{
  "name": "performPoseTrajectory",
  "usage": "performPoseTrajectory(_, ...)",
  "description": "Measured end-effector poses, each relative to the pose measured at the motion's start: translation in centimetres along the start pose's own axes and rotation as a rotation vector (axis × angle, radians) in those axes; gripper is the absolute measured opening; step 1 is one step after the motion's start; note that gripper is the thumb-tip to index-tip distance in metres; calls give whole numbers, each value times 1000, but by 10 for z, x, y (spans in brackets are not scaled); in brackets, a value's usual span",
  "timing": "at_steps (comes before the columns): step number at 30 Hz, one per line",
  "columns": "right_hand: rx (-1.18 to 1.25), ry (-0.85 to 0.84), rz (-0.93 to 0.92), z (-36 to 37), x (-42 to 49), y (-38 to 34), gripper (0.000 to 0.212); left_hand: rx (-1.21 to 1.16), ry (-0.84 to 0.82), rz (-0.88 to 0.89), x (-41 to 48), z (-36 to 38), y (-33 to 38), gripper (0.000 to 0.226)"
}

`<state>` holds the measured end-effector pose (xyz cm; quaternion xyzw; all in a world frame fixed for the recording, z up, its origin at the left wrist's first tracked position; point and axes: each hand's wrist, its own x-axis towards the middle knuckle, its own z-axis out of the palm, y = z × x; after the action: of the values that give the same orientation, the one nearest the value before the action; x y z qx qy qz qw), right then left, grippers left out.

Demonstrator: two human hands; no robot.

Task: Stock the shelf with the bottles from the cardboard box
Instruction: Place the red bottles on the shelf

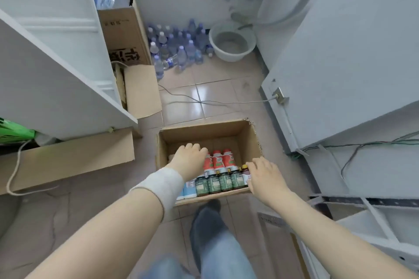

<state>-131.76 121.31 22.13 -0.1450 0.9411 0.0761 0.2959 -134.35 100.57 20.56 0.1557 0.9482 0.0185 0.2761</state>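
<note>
At the far left edge a green bag [13,130] is cut off by the frame, tucked under the white shelf [56,88]. Behind the shelf stands a tall carton [122,27], open on top, with crumpled clear plastic in it; what lies deeper is hidden. On the floor by the back wall is a huddle of clear water bottles [176,47], too jumbled to count, and just right of them a grey basin [231,43] that holds some object I can't identify.

The cardboard box [204,131] sits open on the tiles in front of the person's feet. The left hand [190,158], with a white wrap [161,186] on its wrist, reaches into it knuckles up. Its fingers are curled downward and hide whatever is under them, so I can't tell if they hold anything. Inside I count three red bottles [218,161], the leftmost partly behind that hand, and four green bottles [220,182] in a row along the near wall. Pale blue bottles [189,189] to their left are half covered by the wrist. The right hand [264,176] has its fingers apart, tips at a gold-capped bottle [244,171] in the box's right corner. The thumb is out of sight, so the grip is unclear.
</note>
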Motion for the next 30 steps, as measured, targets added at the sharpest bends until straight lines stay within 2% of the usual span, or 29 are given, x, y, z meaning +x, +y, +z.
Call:
performPoseTrajectory(5,-7,-148,-70,64,95,19,50,-216,-157,-85,88,72,5,48)
performPoseTrajectory(9,210,-162,24,116,176,31,50,-315,-197,-126,161,131,4,54)
performPoseTrajectory(15,393,-295,220,172,264,43,59,-421,-132,-213,241,184,-10,49)
performPoseTrajectory(20,607,-416,274,197,292,44,58,-420,-254,-203,276,207,-12,49)
performPoseTrajectory(25,814,-448,283,206,302,49,49,-484,-263,-253,289,219,-10,50)
performPoseTrajectory(28,850,-454,271,205,303,54,42,-537,-206,-251,286,220,-10,48)
performPoseTrajectory(30,853,-415,278,202,301,57,46,-551,-96,-247,279,219,-8,48)
